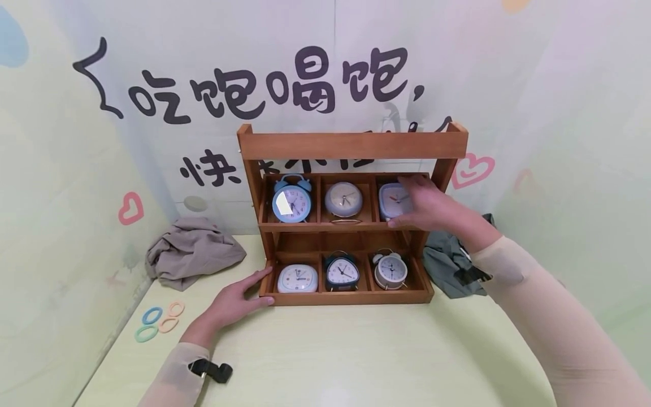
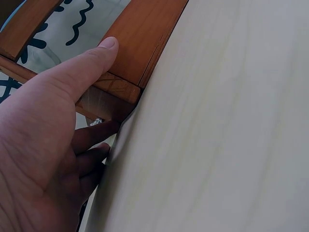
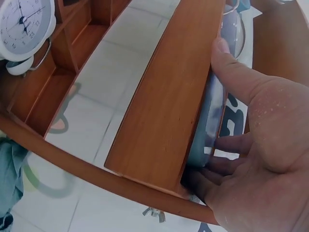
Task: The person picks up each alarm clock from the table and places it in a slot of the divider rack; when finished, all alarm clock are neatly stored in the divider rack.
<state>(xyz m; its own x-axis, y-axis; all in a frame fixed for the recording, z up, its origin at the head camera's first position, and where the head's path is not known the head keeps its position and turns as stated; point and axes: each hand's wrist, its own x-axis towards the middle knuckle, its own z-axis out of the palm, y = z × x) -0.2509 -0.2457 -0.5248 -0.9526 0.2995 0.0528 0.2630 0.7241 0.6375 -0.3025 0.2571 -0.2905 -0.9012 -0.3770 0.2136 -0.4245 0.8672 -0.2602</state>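
Note:
A two-tier wooden display rack (image 1: 351,146) stands on the table, each tier split into three compartments. In its upper right compartment is a square, pale blue alarm clock (image 1: 391,203). My right hand (image 1: 432,206) grips this clock, thumb near its lower front edge and fingers over the upper right side. The right wrist view shows the clock's blue casing (image 3: 199,145) between thumb and fingers, partly behind the board. My left hand (image 1: 231,305) holds the rack's lower left corner; in the left wrist view its thumb lies on the front board (image 2: 140,43) and the fingers are at the side.
Other clocks fill compartments: a blue twin-bell clock (image 1: 292,203), a round clock (image 1: 343,199), a white one (image 1: 297,278), a dark triangular one (image 1: 342,272) and a white twin-bell clock (image 1: 390,271). Crumpled cloths (image 1: 190,254) flank the rack; several coloured rings (image 1: 146,333) lie left.

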